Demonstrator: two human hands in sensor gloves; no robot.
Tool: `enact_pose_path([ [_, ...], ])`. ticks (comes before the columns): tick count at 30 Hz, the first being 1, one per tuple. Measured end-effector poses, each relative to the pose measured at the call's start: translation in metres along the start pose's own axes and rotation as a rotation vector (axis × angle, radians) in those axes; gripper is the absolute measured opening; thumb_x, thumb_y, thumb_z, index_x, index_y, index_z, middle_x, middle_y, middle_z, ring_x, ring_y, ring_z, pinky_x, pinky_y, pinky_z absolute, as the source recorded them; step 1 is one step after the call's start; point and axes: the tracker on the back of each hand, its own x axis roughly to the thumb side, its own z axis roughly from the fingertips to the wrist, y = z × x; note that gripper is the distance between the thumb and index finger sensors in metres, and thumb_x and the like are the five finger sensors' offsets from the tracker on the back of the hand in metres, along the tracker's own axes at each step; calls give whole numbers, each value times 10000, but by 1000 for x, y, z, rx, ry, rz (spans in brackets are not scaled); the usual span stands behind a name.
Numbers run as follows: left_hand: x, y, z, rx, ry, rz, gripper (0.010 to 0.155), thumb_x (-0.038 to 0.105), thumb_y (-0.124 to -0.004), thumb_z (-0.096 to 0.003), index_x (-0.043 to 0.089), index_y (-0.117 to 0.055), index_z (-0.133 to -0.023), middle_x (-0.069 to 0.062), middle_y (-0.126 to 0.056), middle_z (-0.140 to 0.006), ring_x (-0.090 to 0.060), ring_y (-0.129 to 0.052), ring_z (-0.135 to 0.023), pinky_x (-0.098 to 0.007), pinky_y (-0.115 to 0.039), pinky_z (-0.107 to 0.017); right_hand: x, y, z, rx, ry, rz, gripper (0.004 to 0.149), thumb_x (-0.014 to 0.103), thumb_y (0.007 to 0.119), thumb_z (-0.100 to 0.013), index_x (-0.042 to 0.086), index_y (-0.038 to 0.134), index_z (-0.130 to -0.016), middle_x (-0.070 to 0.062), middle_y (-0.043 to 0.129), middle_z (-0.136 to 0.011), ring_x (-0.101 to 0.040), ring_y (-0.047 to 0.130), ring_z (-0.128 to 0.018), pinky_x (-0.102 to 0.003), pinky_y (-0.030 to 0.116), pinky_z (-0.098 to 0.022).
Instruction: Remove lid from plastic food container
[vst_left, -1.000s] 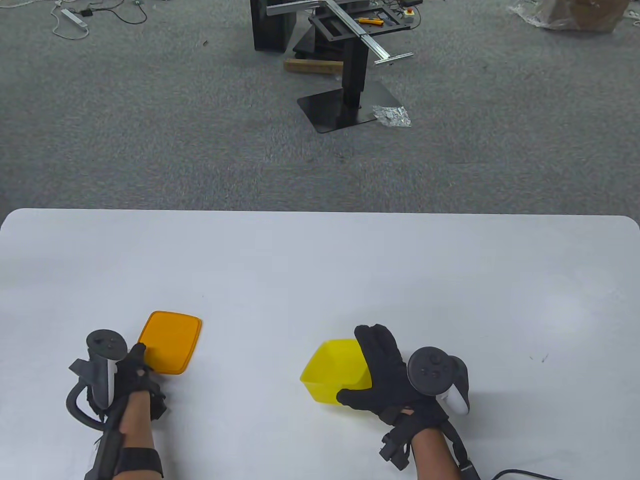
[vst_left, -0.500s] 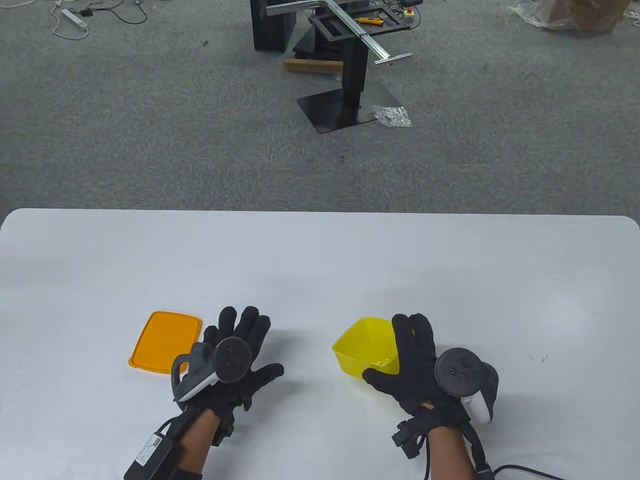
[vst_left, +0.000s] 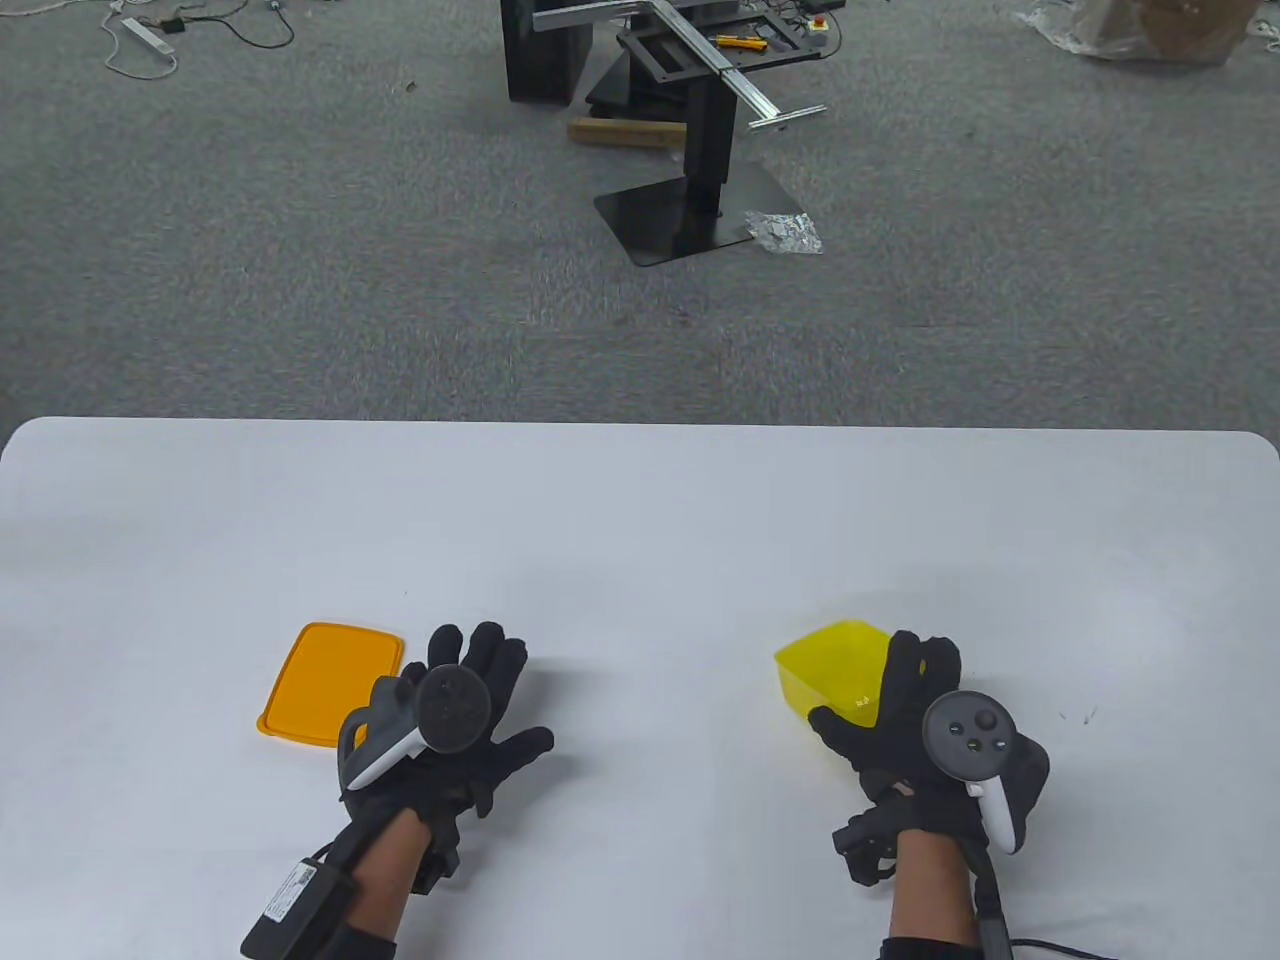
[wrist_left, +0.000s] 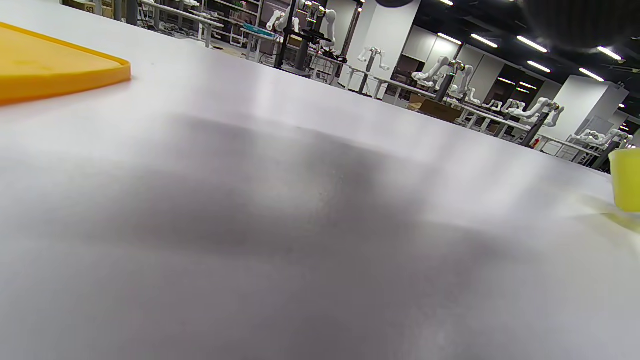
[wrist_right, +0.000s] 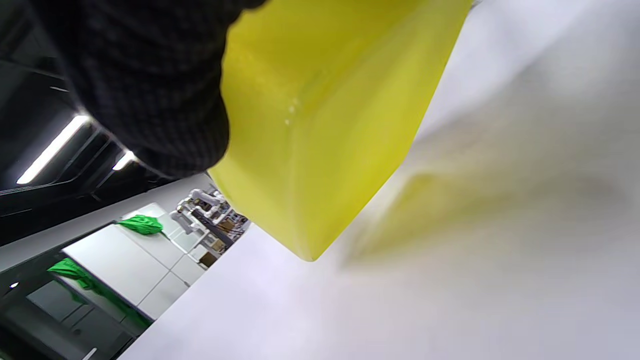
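- The orange lid is a flat, smooth plastic rectangle with rounded corners and a shallow raised rim; it lies flat on the matte white table toward the near left, off the container.
- The left hand, in a black knit glove, is spread flat with its fingers splayed and nothing in it, palm down over the table just right of the lid; whether it touches the lid's edge is hidden by the grey tracker on its back.
- The yellow container is a translucent, glossy plastic tub with rounded corners, open-topped and tilted, well apart from the lid on the near right.
- The right hand grips the container at its near wall, thumb along the side facing the person and fingers over the rim; in the right wrist view the gloved fingers press against the tub's outer wall.
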Motion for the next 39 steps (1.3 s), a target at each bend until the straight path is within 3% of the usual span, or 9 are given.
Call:
enact_pose_path([
  [5, 2, 0, 0, 1, -16, 14, 968, 785, -637, -373, 387, -245, -1163, 162, -136, -1207, -293, -50, -1134, -611, -242, -815, -3, -1, 0, 86, 89, 171, 1164, 525, 1000, -397, 97, 212, -1138, -252, 30, -1121, -569, 328, -1057, -676, 348, -805],
  [10, 1, 1, 1, 4, -22, 25, 968, 783, -639, -375, 380, -249, -1164, 154, -139, -1207, -296, -52, -1132, -611, -244, -813, -7, 6, -3, 188, 190, 333, 1181, 546, 972, -424, 121, 137, -1143, -264, -41, -1100, -572, 307, -1060, -704, 294, -801],
  [11, 1, 1, 1, 5, -22, 26, 968, 783, -639, -376, 379, -249, -1165, 152, -139, -1208, -296, -53, -1132, -611, -244, -813, -10, 8, -5, 206, 219, 350, 1176, 527, 970, -437, 124, 116, -1139, -263, -48, -1102, -581, 279, -1056, -712, 259, -793],
  [14, 1, 2, 1, -1, -21, 23, 974, 786, -638, -373, 379, -243, -1164, 148, -128, -1206, -296, -45, -1130, -608, -237, -813, -9, 6, -4, 279, 250, 357, 1209, 559, 929, -471, 156, -29, -1088, -195, -158, -1076, -529, -79, -990, -736, 70, -719],
  [16, 0, 4, 3, 4, -36, 26, 987, 798, -641, -364, 380, -242, -1164, 147, -127, -1207, -294, -44, -1130, -601, -229, -812, 6, -1, 0, 245, 163, 359, 1230, 627, 912, -445, 194, -45, -1084, -150, -211, -1062, -497, -165, -957, -733, 35, -705],
  [20, 0, 9, 6, 25, -54, 29, 1002, 816, -649, -356, 388, -239, -1164, 151, -119, -1206, -294, -35, -1129, -594, -212, -810, 51, -1, 15, 221, -97, 364, 1167, 673, 866, -452, 225, 13, -1110, -100, -132, -1124, -458, -132, -989, -713, 74, -728],
  [26, -2, 10, 12, 67, -90, 39, 924, 760, -695, -421, 396, -279, -1161, 159, -145, -1208, -276, -50, -1135, -591, -216, -811, 99, 38, 32, 376, -331, 458, 1068, 698, 815, -485, 263, 94, -1141, -56, -2, -1198, -436, -7, -1060, -697, 171, -768],
  [33, 5, -2, 11, 23, -89, -49, 930, 767, -689, -417, 400, -263, -1157, 166, -126, -1200, -277, -36, -1126, -593, -208, -805, 97, 87, 17, 491, -296, 542, 975, 671, 786, -501, 275, 175, -1150, -17, 57, -1210, -390, 9, -1073, -641, 152, -782],
  [39, 2, -9, 10, -19, -67, -62, 949, 777, -682, -407, 397, -237, -1155, 161, -102, -1193, -279, -15, -1116, -594, -193, -800, 95, 99, 13, 522, -287, 555, 981, 678, 783, -495, 283, 167, -1149, -14, 42, -1207, -379, -12, -1068, -633, 128, -779],
])
